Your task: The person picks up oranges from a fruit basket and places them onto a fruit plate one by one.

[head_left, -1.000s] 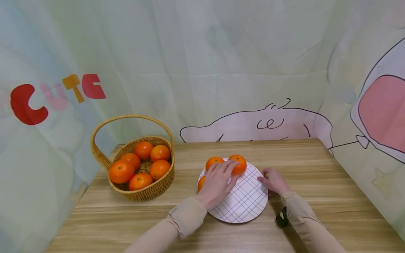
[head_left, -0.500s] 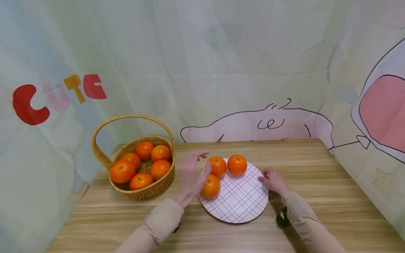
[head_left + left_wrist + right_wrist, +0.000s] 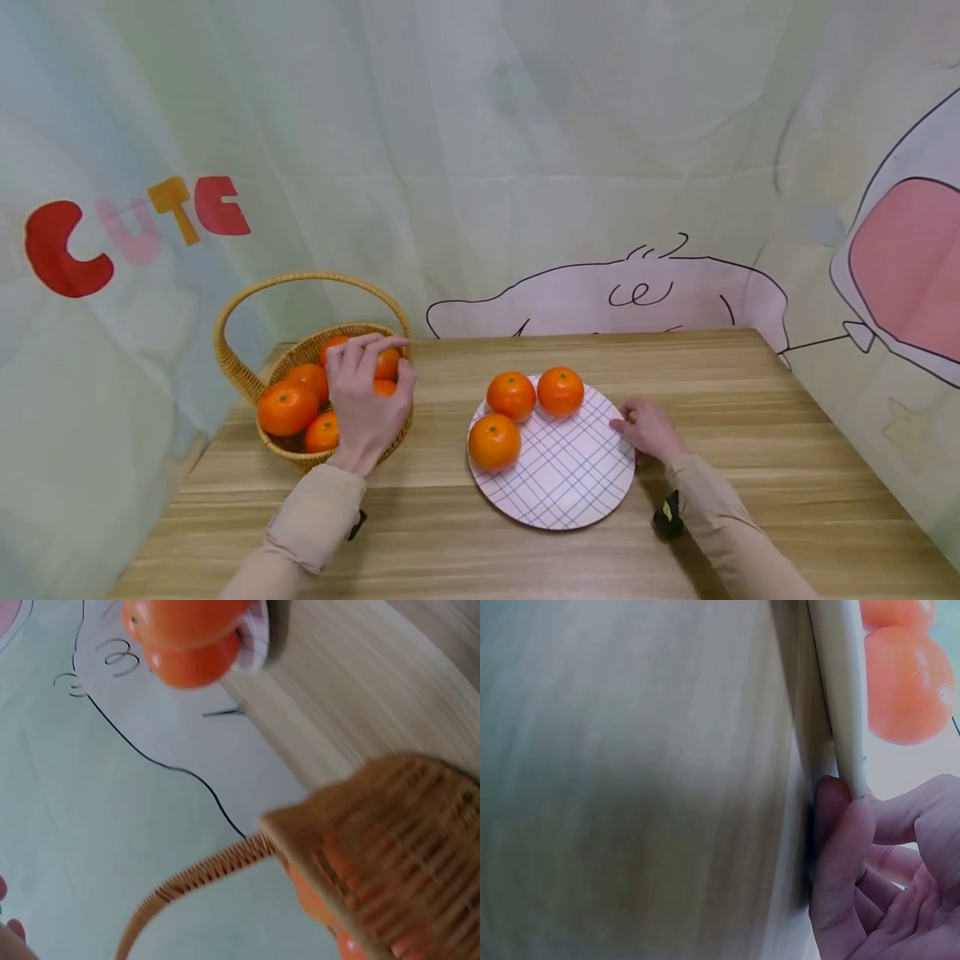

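My left hand (image 3: 367, 408) is over the right side of the wicker basket (image 3: 311, 276), its fingers spread and arched above the mandarins. It overlaps some of them in the head view; whether it touches one I cannot tell. Several mandarins (image 3: 288, 407) lie in the basket. My right hand (image 3: 651, 429) pinches the right rim of the round white plate (image 3: 570, 479) with its blue grid pattern. In the right wrist view, the thumb and fingers meet at the plate's edge (image 3: 847, 712). Three mandarins (image 3: 495, 442) sit along the plate's left and back.
The wooden table (image 3: 465, 550) reaches back to a printed cloth curtain (image 3: 465, 167). The basket's tall arched handle rises over its opening. A dark wrist strap (image 3: 667, 518) shows beneath the right sleeve.
My left hand has left the mandarins on the plate and moved left to over the basket. The right hand stays at the plate's rim, and the plate keeps its place.
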`<state>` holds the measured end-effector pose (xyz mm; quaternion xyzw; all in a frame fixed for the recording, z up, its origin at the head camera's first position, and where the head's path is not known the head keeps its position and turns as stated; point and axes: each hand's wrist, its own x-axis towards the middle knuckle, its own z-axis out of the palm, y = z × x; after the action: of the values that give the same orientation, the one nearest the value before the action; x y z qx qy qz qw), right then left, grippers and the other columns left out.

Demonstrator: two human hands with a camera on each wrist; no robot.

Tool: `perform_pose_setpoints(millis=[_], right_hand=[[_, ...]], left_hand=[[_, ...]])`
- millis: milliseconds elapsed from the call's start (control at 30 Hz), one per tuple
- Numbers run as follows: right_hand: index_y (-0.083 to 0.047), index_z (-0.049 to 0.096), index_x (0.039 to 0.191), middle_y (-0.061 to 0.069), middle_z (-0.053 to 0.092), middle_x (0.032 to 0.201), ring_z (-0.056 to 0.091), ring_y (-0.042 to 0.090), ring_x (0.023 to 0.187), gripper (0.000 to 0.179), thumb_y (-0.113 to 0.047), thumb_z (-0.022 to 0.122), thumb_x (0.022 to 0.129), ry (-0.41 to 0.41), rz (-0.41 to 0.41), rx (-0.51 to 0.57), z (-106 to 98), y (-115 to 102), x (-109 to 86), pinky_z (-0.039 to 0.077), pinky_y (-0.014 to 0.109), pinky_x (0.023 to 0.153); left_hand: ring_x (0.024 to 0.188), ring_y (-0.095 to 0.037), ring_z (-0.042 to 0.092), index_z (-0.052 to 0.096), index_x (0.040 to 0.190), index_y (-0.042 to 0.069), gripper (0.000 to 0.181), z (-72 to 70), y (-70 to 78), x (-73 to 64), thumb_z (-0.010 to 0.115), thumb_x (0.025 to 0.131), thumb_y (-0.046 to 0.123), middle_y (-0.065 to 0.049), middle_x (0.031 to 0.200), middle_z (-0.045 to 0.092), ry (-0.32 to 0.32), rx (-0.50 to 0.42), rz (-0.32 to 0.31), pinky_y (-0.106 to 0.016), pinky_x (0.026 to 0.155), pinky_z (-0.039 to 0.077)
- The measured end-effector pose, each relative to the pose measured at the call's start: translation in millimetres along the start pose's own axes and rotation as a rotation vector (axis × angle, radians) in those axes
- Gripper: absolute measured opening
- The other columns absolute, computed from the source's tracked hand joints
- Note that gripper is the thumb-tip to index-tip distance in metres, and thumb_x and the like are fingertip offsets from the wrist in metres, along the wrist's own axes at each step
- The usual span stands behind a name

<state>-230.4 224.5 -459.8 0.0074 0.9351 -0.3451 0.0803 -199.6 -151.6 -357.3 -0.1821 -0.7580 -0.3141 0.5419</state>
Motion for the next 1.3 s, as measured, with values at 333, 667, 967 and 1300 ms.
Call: perform_pose_setpoints(millis=[333,667,967,1300], right_hand=[[0.003,0.06,0.105,0.011,0.057,0.078,0.055,0.015,0.048,0.02,-0.016,0.063,0.098,-0.007,0.012,-0.005,-1.8,-1.7,-2.2,0.051,0.026,0.045],[0.003,0.059,0.105,0.011,0.057,0.076,0.055,0.015,0.047,0.021,-0.016,0.063,0.098,-0.008,0.012,0.008,-1.2,-0.2,-1.1,0.051,0.027,0.044],[0.003,0.059,0.105,0.011,0.057,0.076,0.055,0.015,0.048,0.02,-0.016,0.063,0.098,-0.003,0.011,0.002,-0.4,0.7,-1.5,0.051,0.027,0.045],[0.002,0.059,0.105,0.011,0.057,0.077,0.054,0.015,0.048,0.021,-0.017,0.063,0.098,-0.011,0.018,0.003,-1.3,-0.2,-0.6,0.051,0.027,0.045]], left_hand=[[0.113,-0.044,0.043,0.072,0.105,0.005,0.031,-58.5,-39.7,7.7,0.054,0.079,0.003,-0.021,0.118,0.06,-0.28,-0.009,0.023,-0.053,0.092,0.034],[0.133,-0.044,0.029,0.066,0.118,0.013,0.041,-105.2,-75.5,8.4,0.059,0.077,0.012,-0.018,0.139,0.049,-0.597,0.176,-0.076,-0.069,0.098,0.027],[0.134,-0.051,0.027,0.059,0.131,0.014,0.05,-115.3,-97.4,-1.4,0.069,0.084,0.024,-0.023,0.145,0.043,-0.738,0.309,-0.175,-0.072,0.098,0.027],[0.133,-0.06,0.025,0.048,0.144,0.014,0.065,-119.2,-112.0,-8.7,0.072,0.088,0.036,-0.026,0.147,0.038,-0.878,0.342,-0.232,-0.076,0.101,0.024]])
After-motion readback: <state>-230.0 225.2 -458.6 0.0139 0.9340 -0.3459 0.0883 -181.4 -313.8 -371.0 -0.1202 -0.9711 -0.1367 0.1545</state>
